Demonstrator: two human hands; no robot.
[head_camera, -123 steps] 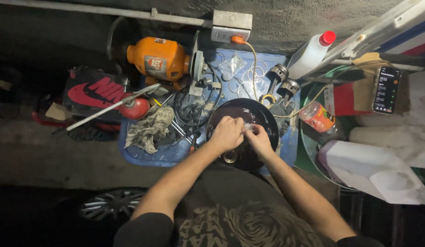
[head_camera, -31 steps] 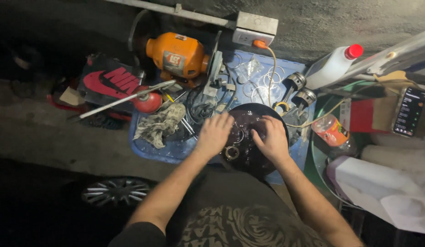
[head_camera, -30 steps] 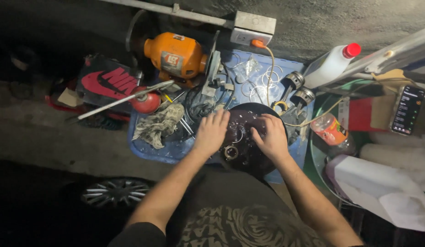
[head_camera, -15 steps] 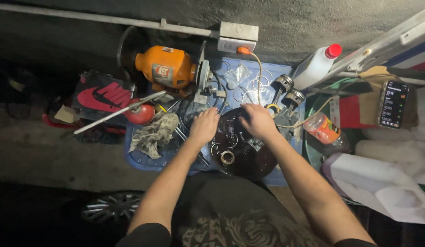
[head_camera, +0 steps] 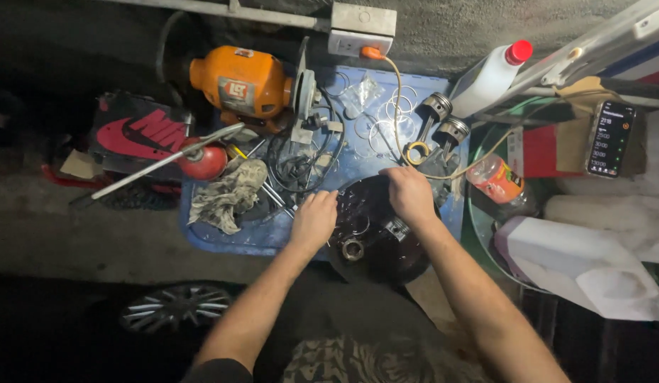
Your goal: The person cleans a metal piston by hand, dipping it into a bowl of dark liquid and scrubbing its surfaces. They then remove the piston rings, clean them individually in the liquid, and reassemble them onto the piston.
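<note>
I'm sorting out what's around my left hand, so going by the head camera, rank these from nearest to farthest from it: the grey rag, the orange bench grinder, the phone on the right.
From the left hand:
1. Grey rag, just to its left on the blue tray.
2. Orange bench grinder, up and left, at the tray's far edge.
3. Phone, far off to the right, beyond the right hand.

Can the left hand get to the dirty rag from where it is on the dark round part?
Probably yes. The left hand rests at the dark round part's left edge, and the rag lies uncovered just to its left, with only loose small tools between.
</note>
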